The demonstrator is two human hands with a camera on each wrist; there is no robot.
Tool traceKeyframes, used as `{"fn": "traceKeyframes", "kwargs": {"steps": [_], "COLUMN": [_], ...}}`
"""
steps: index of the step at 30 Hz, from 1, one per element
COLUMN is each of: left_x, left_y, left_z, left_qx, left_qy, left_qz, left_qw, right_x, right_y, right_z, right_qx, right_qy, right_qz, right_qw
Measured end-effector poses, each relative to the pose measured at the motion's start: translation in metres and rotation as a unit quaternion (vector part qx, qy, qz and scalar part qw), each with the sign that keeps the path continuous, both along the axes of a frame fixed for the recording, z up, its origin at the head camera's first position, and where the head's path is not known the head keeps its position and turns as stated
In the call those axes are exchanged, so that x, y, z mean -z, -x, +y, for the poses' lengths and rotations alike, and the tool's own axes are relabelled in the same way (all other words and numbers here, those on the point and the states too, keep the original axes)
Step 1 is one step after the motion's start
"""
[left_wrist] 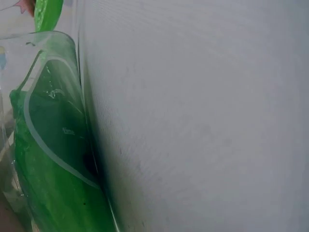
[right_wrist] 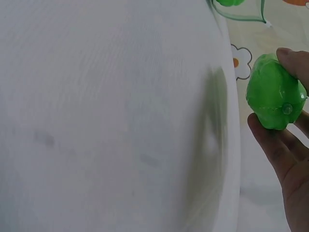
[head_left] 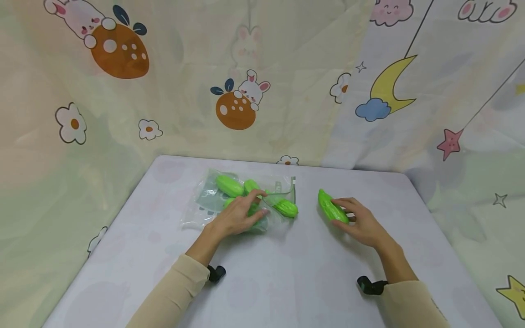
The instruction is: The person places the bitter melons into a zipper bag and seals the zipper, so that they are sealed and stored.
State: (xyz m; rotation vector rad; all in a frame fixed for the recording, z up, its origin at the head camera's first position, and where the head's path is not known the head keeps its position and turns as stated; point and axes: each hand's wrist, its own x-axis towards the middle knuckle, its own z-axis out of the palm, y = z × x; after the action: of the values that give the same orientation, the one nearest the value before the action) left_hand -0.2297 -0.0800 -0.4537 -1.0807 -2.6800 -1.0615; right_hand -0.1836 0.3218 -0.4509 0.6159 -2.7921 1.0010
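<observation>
My right hand [head_left: 362, 223] holds a bright green, ridged toy gourd [head_left: 330, 207] between thumb and fingers, at the right of the table. In the right wrist view the gourd's lobed end [right_wrist: 277, 94] faces the camera. My left hand [head_left: 235, 216] rests on a clear plastic zip bag [head_left: 190, 218], thumb and fingers spread apart at its mouth. Several similar green gourds lie in the bag, one of them [head_left: 285, 207] by the opening on the right. The left wrist view shows a gourd [left_wrist: 53, 193] through the plastic, with the left hand mostly hidden.
A white cloth covers the table [head_left: 262, 278]. Behind it hangs a curtain [head_left: 295, 91] printed with rabbits, flowers and a moon. A small black camera [head_left: 216, 273] sits on the left wrist, another [head_left: 371, 286] on the right.
</observation>
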Motion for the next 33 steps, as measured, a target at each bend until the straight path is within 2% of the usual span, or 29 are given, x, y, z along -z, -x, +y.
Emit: {"fn": "traceKeyframes", "kwargs": {"steps": [9,20,26,33], "left_x": [0.000,0.002,0.002,0.001], "left_y": [0.001,0.001,-0.001,-0.001], "left_z": [0.000,-0.002,-0.002,-0.003], "left_qx": [0.003,-0.005,-0.010,-0.007], "left_qy": [-0.018,-0.040,-0.040,-0.039], "left_qz": [-0.003,0.005,0.005,0.006], "left_qw": [0.9998,0.9992,0.9991,0.9992], "right_x": [-0.002,0.000,0.003,0.004], "right_y": [0.005,0.006,0.008,0.007], "right_z": [-0.011,-0.033,-0.042,-0.047], "right_qx": [-0.017,-0.021,-0.036,-0.034], "right_qy": [0.012,0.039,0.053,0.055], "right_qz": [0.006,-0.030,-0.027,-0.026], "right_qw": [0.9998,0.9986,0.9976,0.9976]}}
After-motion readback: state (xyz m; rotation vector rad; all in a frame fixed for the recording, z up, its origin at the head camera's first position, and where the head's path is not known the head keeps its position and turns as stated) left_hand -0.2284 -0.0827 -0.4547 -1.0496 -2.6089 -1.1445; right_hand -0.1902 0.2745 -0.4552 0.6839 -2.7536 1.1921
